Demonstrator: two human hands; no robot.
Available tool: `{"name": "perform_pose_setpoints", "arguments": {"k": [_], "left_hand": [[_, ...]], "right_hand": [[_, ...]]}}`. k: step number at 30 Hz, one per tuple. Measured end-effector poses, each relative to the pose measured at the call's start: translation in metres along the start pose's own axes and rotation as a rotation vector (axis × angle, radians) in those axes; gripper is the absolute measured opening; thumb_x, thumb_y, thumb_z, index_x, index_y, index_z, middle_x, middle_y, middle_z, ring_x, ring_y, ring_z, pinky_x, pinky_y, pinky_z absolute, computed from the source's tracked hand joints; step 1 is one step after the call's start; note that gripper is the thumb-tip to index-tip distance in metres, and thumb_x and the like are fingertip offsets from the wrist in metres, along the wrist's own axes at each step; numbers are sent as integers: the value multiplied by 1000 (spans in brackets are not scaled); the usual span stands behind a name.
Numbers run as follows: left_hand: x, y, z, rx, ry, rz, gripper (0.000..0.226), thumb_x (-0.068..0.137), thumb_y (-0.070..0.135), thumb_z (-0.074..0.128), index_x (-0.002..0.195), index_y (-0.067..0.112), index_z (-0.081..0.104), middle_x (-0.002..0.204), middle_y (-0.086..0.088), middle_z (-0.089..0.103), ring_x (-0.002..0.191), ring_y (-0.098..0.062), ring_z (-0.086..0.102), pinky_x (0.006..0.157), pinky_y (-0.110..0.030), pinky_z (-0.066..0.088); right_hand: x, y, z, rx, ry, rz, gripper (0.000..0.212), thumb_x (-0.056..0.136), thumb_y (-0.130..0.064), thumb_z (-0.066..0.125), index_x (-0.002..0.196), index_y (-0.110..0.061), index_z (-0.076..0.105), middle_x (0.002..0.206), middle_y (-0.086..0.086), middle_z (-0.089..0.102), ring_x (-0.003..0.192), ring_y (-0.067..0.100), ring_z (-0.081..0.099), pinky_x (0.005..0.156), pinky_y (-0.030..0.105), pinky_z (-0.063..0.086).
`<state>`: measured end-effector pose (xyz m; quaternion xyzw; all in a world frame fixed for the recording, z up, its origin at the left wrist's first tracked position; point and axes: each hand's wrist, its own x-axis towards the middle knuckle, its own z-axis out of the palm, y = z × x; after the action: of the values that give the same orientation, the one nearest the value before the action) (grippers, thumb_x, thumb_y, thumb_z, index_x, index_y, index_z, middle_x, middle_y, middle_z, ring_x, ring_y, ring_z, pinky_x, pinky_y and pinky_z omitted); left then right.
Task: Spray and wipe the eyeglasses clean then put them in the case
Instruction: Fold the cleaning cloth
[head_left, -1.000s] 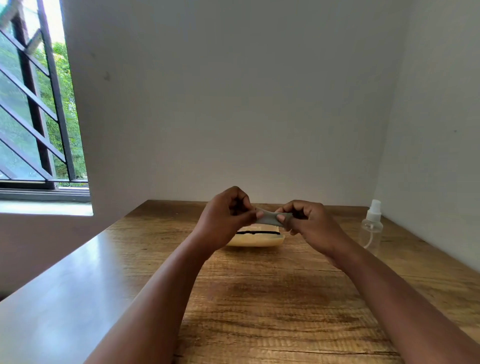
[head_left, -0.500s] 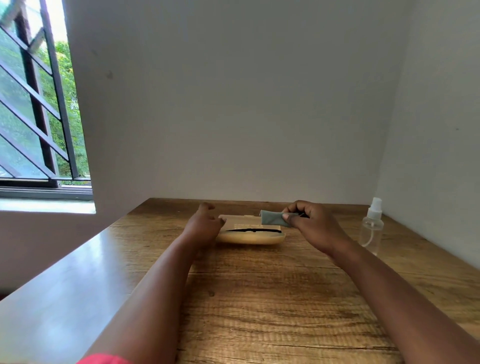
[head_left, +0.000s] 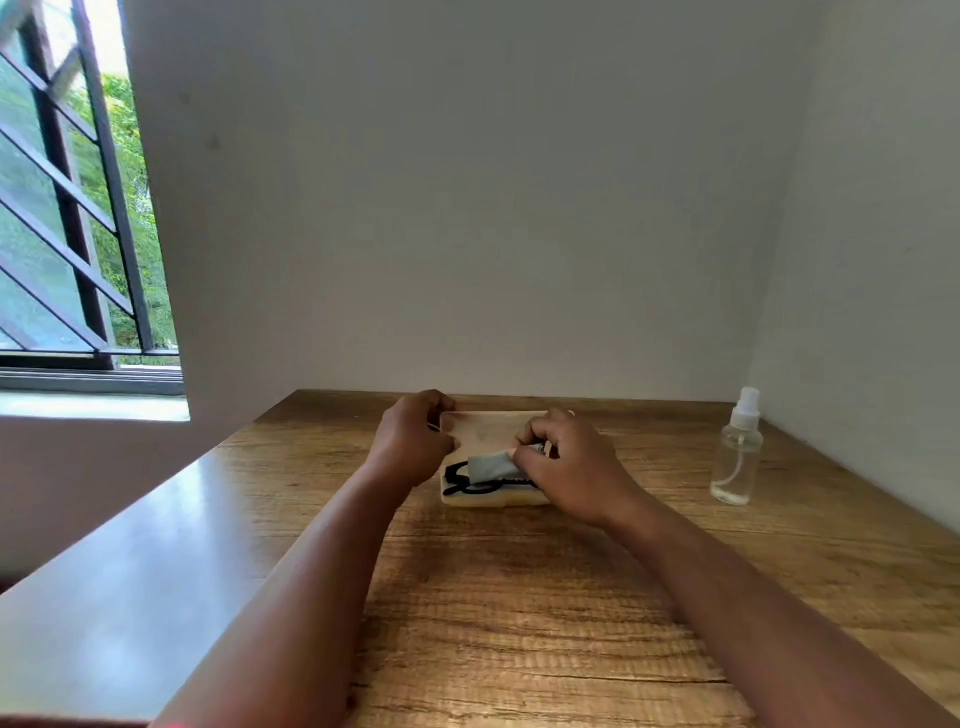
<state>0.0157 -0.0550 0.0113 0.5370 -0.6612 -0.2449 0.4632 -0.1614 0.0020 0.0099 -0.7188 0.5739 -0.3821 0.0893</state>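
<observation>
Eyeglasses (head_left: 470, 480), black-framed, lie in the open tan case (head_left: 493, 434) at the far middle of the wooden table (head_left: 519, 597), their long axis running from nine o'clock to three o'clock, the same way the case runs. Only the nine o'clock half of the frame shows; the rest is under a folded grey cloth (head_left: 491, 464) and the right hand (head_left: 574, 467).

That right hand has its fingertips pinched shut on the three o'clock end of the cloth, which rests across the glasses inside the lower tray. From those fingers the glasses lie directly beneath and stretch off toward nine o'clock. The left hand (head_left: 413, 444) sits at the nine o'clock end of the case, fingers curled around the edge of the raised lid, thumb near the tray; it seems to be propping the lid, though I cannot tell how firmly it grips.

Both hands are at the case, the right one nearer to the glasses. By my reading the glasses are already stowed, and the cloth is being tucked in on top before the lid comes down.

A clear spray bottle (head_left: 737, 457) with a white nozzle stands upright at three o'clock, well apart from the case, near the side wall.
</observation>
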Motion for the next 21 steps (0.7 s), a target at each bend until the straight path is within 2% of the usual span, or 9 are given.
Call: {"name": "perform_pose_setpoints", "arguments": {"k": [2, 5, 9, 12, 15, 18, 21], "left_hand": [[-2, 2, 0, 34, 3, 20, 31, 77, -5, 72, 98, 18, 66, 90, 3, 67, 82, -13, 62, 67, -21, 47], [-3, 3, -1, 49, -3, 24, 32, 78, -4, 72, 102, 17, 67, 95, 2, 67, 89, -15, 62, 80, -29, 52], [-3, 3, -1, 44, -8, 28, 33, 79, -5, 71, 104, 16, 66, 96, 1, 67, 91, -15, 62, 85, -33, 52], [-3, 2, -1, 52, -11, 34, 33, 79, -5, 70, 106, 15, 66, 98, 0, 66, 92, -16, 62, 83, -31, 51], [-2, 1, 0, 79, -15, 51, 34, 80, -4, 70, 108, 14, 66, 103, -2, 66, 95, -18, 62, 88, -35, 53], [-2, 0, 1, 95, -1, 77, 34, 81, -5, 69, 109, 13, 65, 103, -1, 65, 95, -18, 63, 89, -37, 53], [-2, 0, 2, 115, 4, 96, 34, 81, -5, 69, 109, 14, 65, 103, -1, 65, 94, -17, 62, 85, -31, 52]], "right_hand": [[1, 2, 2, -48, -5, 17, 13, 88, -36, 61, 76, -30, 61, 94, -10, 55, 94, 15, 52, 93, 41, 36], [0, 6, 0, -154, 24, 36, 8, 88, -38, 62, 87, -30, 62, 99, -9, 54, 98, 13, 50, 86, 35, 24], [1, 9, -4, -256, 98, 3, 22, 83, -35, 67, 103, -31, 59, 105, -9, 46, 102, 10, 46, 88, 34, 31], [1, 9, -7, -186, 167, -185, 17, 80, -22, 72, 95, -29, 64, 97, -8, 47, 96, 9, 46, 84, 28, 38], [1, 10, -9, -78, -14, -285, 14, 81, -22, 76, 90, -30, 69, 94, -11, 55, 90, 4, 50, 74, 17, 39], [2, 14, -5, -161, -144, -360, 14, 81, -34, 75, 94, -31, 72, 97, -16, 60, 94, 4, 55, 81, 28, 47], [3, 14, -9, -161, -52, -378, 27, 78, -40, 76, 103, -33, 68, 110, -15, 59, 106, 9, 54, 94, 40, 46]]}}
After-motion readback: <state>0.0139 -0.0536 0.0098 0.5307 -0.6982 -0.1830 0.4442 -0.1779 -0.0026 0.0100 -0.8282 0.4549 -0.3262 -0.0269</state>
